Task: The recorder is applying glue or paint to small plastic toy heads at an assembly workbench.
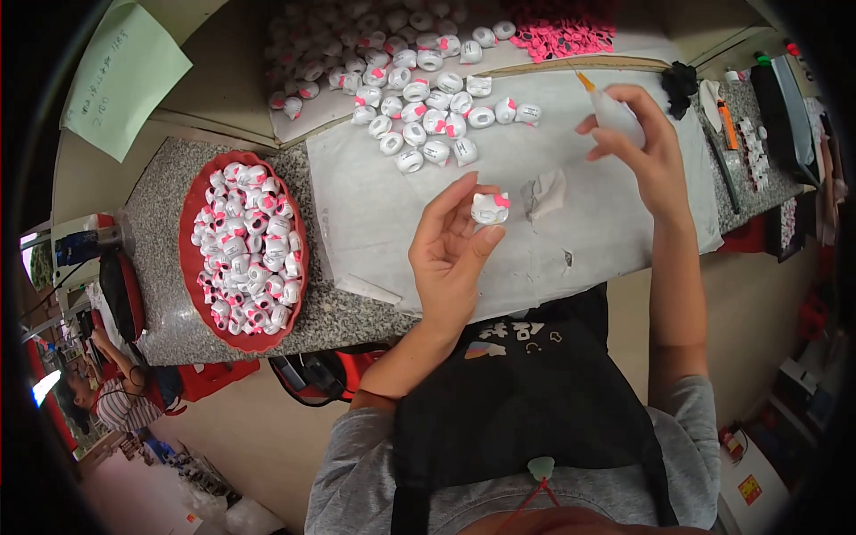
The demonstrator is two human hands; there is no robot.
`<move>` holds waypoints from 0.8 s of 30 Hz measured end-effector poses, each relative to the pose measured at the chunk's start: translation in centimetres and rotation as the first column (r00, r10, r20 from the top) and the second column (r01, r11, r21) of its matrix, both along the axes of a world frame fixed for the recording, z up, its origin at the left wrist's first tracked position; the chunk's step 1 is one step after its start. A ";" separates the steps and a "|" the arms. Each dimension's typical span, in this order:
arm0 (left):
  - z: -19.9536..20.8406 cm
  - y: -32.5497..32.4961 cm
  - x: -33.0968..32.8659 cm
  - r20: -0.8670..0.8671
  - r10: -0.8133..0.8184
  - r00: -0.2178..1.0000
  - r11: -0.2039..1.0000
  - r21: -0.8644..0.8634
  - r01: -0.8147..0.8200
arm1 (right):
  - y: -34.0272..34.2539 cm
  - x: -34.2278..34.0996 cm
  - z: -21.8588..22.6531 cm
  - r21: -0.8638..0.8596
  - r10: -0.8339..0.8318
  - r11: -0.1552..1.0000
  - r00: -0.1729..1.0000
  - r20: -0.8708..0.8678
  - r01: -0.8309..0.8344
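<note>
Between the thumb and fingers of my left hand [450, 245] is a small white cat-head figure [489, 209] with a pink bow, its front turned up toward me. My right hand [655, 147] is raised over the right part of the white sheet [383, 241], wrapped round a white squeeze bottle [617, 116]. The bottle's thin orange nozzle [585, 81] points up and to the left, apart from the figure. A crumpled piece of white tissue [546, 194] lies on the sheet between my two hands.
Many similar white figures [415, 111] spread across the sheet's far side. A red scalloped tray [188, 241] piled with figures stands left. Small pink pieces [562, 37] are heaped at the back. An orange-handled tool [727, 125] lies right. Another person [120, 401] sits far left.
</note>
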State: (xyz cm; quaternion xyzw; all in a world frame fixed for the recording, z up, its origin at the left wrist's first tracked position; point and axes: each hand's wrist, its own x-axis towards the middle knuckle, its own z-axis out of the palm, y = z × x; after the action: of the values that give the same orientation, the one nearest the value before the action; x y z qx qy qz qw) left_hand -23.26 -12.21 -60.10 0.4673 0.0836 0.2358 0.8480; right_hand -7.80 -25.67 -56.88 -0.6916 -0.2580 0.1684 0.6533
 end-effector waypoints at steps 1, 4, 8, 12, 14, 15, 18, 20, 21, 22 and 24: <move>0.2 -0.1 0.0 0.019 -0.004 1.000 1.000 0.002 0.004 | 0.8 1.6 -0.1 -0.003 0.006 1.000 1.000 0.002 -0.006; 0.0 -0.2 0.0 0.002 -0.023 1.000 1.000 0.005 0.023 | 4.5 6.8 -1.0 -0.275 -0.080 0.942 0.923 0.376 0.194; -0.1 -0.3 0.1 -0.019 -0.020 1.000 1.000 -0.006 0.020 | 9.0 13.0 -2.8 -0.439 0.175 0.811 0.555 0.813 0.387; 0.0 -0.1 0.0 -0.022 -0.026 0.999 1.000 -0.012 0.026 | 12.4 13.5 -2.4 -0.611 0.416 0.671 0.469 0.779 0.420; -0.1 -0.1 0.1 -0.024 -0.031 0.999 1.000 -0.004 0.031 | 13.0 14.0 -3.0 -0.593 0.422 0.673 0.430 0.799 0.442; 0.0 -0.2 0.1 -0.028 -0.038 0.999 0.999 0.000 0.038 | 13.2 14.5 -3.2 -0.632 0.431 0.666 0.486 0.760 0.397; 0.3 -0.2 0.1 -0.052 -0.023 0.998 1.000 0.001 0.023 | 12.9 14.0 -2.7 -0.641 0.439 0.700 0.518 0.734 0.316; 0.1 -0.2 0.2 -0.050 -0.019 0.999 1.000 0.001 0.019 | 11.6 13.2 -1.8 -0.615 0.435 0.735 0.496 0.751 0.287; 0.0 -0.3 0.2 -0.048 -0.006 0.999 1.000 -0.005 0.006 | 10.7 12.8 -1.6 -0.570 0.349 0.786 0.589 0.729 0.239; 0.1 -0.4 0.4 -0.049 -0.011 0.999 1.000 -0.004 0.011 | 9.5 12.3 -1.2 -0.515 0.264 0.833 0.676 0.688 0.200; 0.4 -0.7 0.5 -0.032 0.014 0.999 0.999 -0.045 -0.016 | 7.1 9.0 0.3 -0.358 0.114 0.934 0.946 0.305 0.002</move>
State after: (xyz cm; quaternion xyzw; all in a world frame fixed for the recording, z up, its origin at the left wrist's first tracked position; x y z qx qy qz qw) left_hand -22.78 -12.87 -59.69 0.4512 0.1060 0.2327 0.8550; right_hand 1.21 -18.60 -56.63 -0.8081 -0.3460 0.1162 0.4623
